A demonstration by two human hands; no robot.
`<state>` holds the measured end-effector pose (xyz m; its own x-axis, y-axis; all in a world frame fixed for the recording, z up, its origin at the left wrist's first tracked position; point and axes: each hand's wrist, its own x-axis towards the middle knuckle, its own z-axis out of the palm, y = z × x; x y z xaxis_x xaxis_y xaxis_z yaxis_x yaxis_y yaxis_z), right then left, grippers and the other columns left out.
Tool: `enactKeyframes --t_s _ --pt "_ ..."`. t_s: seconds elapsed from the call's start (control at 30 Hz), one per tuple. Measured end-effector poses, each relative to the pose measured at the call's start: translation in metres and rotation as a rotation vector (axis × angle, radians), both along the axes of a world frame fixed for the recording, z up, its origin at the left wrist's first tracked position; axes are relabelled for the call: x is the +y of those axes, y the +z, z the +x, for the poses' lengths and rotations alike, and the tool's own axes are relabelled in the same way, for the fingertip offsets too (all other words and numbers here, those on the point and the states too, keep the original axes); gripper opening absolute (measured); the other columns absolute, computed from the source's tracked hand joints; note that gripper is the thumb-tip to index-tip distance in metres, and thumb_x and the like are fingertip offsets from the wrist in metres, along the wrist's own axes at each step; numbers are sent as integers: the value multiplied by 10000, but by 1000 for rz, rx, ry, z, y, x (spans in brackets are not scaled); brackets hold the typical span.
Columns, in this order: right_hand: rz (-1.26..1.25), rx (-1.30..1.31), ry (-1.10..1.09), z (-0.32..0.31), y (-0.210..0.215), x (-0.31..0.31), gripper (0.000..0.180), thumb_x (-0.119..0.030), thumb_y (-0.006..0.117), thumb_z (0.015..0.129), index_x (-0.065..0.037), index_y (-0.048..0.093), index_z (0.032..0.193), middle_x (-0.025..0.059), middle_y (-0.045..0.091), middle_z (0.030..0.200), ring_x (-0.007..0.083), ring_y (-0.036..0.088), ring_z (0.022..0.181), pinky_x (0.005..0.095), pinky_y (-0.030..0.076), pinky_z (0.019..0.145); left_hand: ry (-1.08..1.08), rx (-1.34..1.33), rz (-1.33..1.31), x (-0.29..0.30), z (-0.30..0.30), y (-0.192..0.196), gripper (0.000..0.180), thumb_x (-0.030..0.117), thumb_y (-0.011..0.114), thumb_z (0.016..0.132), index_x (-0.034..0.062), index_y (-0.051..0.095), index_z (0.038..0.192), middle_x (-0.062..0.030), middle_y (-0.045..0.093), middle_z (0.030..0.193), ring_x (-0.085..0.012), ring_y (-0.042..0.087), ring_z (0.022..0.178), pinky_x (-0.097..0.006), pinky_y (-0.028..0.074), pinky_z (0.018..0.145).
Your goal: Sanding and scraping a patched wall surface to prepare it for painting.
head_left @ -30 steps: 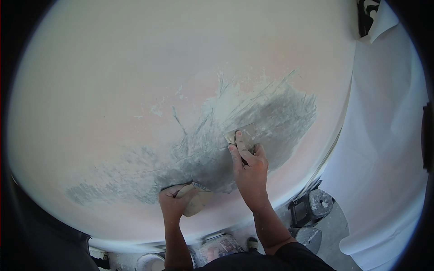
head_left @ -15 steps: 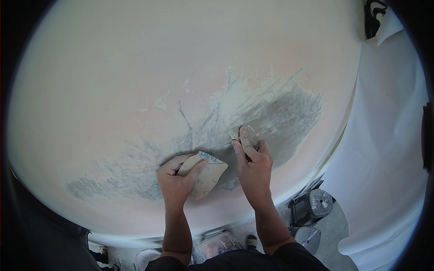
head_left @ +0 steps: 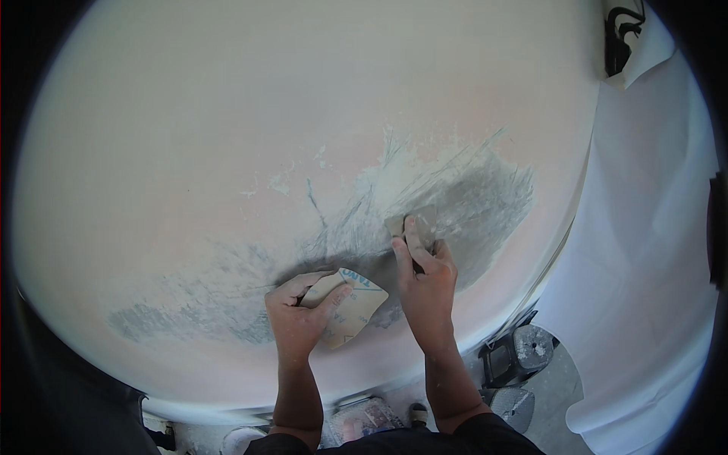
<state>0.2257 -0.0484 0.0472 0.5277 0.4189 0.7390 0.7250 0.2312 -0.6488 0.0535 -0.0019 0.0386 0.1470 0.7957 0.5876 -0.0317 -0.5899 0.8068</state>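
Note:
A large pale pink-white wall (head_left: pixel 227 136) fills the view, with a grey, scratched patch of filler (head_left: pixel 470 197) across its lower middle. My right hand (head_left: pixel 425 284) presses a small folded piece of sandpaper (head_left: pixel 413 222) against the grey patch with its fingertips. My left hand (head_left: pixel 299 315) holds a larger tan sheet of sandpaper (head_left: pixel 353 307) by one corner, flat against the wall just left of my right hand. Both forearms rise from the lower edge.
A white sheet (head_left: pixel 644 303) hangs at the right. Below the wall, on the floor, lie a dark power tool (head_left: pixel 516 356), a plastic bag (head_left: pixel 364 421) and pale containers. A dark object (head_left: pixel 618 34) hangs at the top right.
My left hand has come up from the wall's lower edge with the tan sheet to beside my right hand. My right hand has shifted slightly upward on the grey patch.

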Motion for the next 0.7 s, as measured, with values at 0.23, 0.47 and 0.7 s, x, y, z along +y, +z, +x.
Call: enactKeyframes --t_s 0.23,0.47,0.7 --pt "-29 -26 4 5 -9 -1 372 -201 722 922 -173 689 1292 189 541 853 328 602 737 418 521 696 1 -64 -26 -1 -7 2 249 28 855 747 -37 751 963 -102 757 864 -114 692 771 -254 541 703" --pt "9 -24 30 8 -3 -6 363 -206 726 918 -172 698 1278 182 544 853 331 622 761 413 524 670 62 -9 -19 1 -6 5 237 27 849 753 -39 749 958 -95 755 840 -110 690 755 -250 539 690" --pt "-39 -46 32 11 -3 -13 361 -216 729 915 -180 702 1273 175 538 857 335 602 734 412 522 669 84 -4 -52 0 -11 7 230 31 846 759 -38 742 951 -90 753 836 -107 687 750 -249 535 694"
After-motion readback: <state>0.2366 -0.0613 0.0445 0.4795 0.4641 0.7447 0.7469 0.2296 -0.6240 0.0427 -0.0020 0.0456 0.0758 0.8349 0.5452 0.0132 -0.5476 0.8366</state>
